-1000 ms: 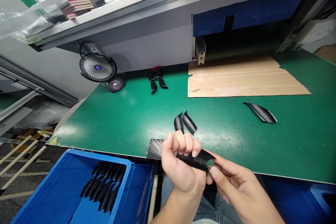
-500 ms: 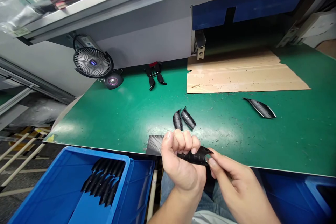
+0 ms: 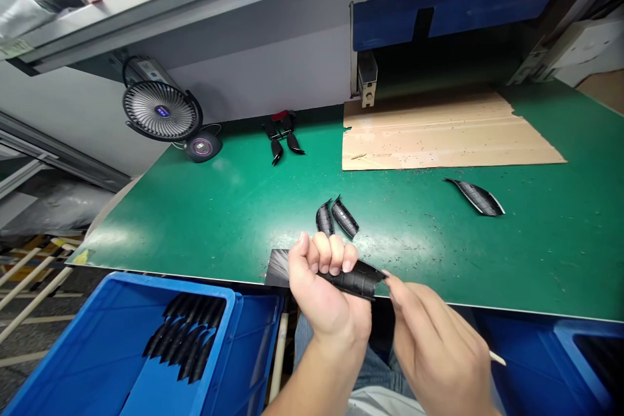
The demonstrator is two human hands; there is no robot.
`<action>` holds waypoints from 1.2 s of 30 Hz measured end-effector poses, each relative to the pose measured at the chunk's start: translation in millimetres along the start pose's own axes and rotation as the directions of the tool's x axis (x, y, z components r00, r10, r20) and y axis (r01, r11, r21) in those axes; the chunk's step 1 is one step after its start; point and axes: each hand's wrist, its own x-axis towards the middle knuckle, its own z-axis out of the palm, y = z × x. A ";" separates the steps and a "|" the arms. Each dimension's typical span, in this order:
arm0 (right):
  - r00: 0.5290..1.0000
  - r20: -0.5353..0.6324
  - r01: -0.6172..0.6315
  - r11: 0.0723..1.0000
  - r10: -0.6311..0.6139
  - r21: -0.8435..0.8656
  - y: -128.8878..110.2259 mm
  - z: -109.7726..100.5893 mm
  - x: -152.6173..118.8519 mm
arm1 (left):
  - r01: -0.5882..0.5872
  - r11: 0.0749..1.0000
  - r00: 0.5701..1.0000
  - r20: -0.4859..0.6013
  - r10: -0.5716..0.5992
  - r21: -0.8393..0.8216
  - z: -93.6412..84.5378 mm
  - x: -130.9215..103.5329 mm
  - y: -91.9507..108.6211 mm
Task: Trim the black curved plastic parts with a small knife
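The left hand (image 3: pixel 324 292) is closed in a fist-like grip around a black curved plastic strip (image 3: pixel 355 281), held just over the near edge of the green worktop (image 3: pixel 234 208). The strip's free end sticks out to the right of the fingers. The right hand (image 3: pixel 433 344) sits just beside that end, its fingertips (image 3: pixel 390 281) at or almost at the tip; I cannot tell whether they pinch it. A thin pale stick (image 3: pixel 497 358) shows at the right hand's far side, and its grip on it is hidden.

Compared with a second ago, the right hand's fingers have slipped from under the strip's end to its tip, while the left fist holds as before.

Two short black pieces (image 3: pixel 336 218) lie on the worktop just beyond the left hand, a longer black piece (image 3: pixel 475 197) toward the right, near a cardboard sheet (image 3: pixel 448 130). A small fan (image 3: pixel 160 110) stands at the far left corner. Below the near edge, a blue bin (image 3: pixel 121 344) holds stacked black strips (image 3: pixel 188 335).
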 end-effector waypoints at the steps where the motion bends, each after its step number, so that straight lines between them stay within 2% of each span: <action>1: 0.999 -0.047 -0.012 0.998 0.014 0.062 0.0 0.1 -1.1 | 0.008 1.000 1.000 -0.012 -0.008 -0.008 -0.2 1.8 0.5; 3: 0.978 -0.098 -0.151 0.952 0.183 0.266 -1.0 -0.3 0.9 | 0.015 1.000 1.000 -0.017 -0.015 -0.023 -0.2 3.4 0.8; 4: 0.948 -0.069 -0.263 0.890 0.310 0.373 -1.8 -0.6 4.1 | 0.022 0.999 1.000 -0.009 -0.023 -0.028 0.0 3.0 0.3; 6: 0.849 0.099 -0.492 0.707 0.519 0.508 -3.3 -1.7 14.0 | 0.047 0.998 0.998 0.033 -0.046 -0.031 0.7 0.0 -1.8; 8: 0.762 0.309 -0.637 0.571 0.570 0.517 -4.0 -3.6 24.2 | 0.055 0.998 0.996 0.078 -0.052 -0.028 1.4 -3.9 -4.5; 10: 0.732 0.418 -0.681 0.559 0.538 0.474 -3.5 -6.2 29.2 | 0.061 0.998 0.995 0.085 -0.059 -0.028 1.7 -5.6 -6.1; 11: 0.749 0.409 -0.662 0.595 0.521 0.455 -2.7 -7.5 28.5 | 0.078 0.996 0.995 0.071 -0.076 -0.033 1.6 -4.7 -6.0; 14: 0.830 0.273 -0.557 0.729 0.486 0.396 2.3 -10.1 14.8 | 0.115 0.990 0.993 0.004 -0.115 -0.081 0.3 5.6 -1.8; 15: 0.842 0.253 -0.540 0.750 0.476 0.383 4.6 -10.5 8.3 | 0.118 0.987 0.993 -0.015 -0.120 -0.108 -0.3 10.7 0.6; 17: 0.830 0.291 -0.557 0.741 0.476 0.376 9.2 -11.2 -3.5 | 0.154 0.974 0.985 -0.047 -0.163 -0.164 -1.9 20.7 5.4; 19: 0.803 0.369 -0.590 0.712 0.467 0.381 12.1 -12.4 -10.5 | 0.246 0.947 0.962 -0.064 -0.264 -0.207 -3.8 27.5 7.9; 22: 0.806 0.394 -0.581 0.720 0.442 0.380 11.9 -15.4 -9.6 | 0.333 0.912 0.932 -0.064 -0.357 -0.241 -5.8 29.1 6.4; 25: 0.840 0.363 -0.527 0.768 0.404 0.363 9.4 -17.5 1.5 | 0.319 0.920 0.941 -0.043 -0.337 -0.229 -4.6 24.4 3.8; 28: 0.865 0.374 -0.480 0.767 0.334 0.426 7.5 -16.2 15.5 | 0.250 0.953 0.967 -0.002 -0.254 -0.173 -0.2 17.2 4.0; 32: 0.870 0.271 -0.493 0.718 0.412 0.491 4.4 -12.9 25.8 | 0.166 0.978 0.986 0.031 -0.164 -0.128 4.9 7.3 4.0; 34: 0.863 0.259 -0.503 0.696 0.433 0.513 2.2 -11.9 26.7 | 0.168 0.975 0.986 0.042 -0.163 -0.145 5.2 5.6 3.3; 36: 0.864 0.252 -0.500 0.688 0.436 0.526 0.1 -10.7 25.9 | 0.237 0.954 0.971 0.046 -0.233 -0.181 3.9 7.5 2.2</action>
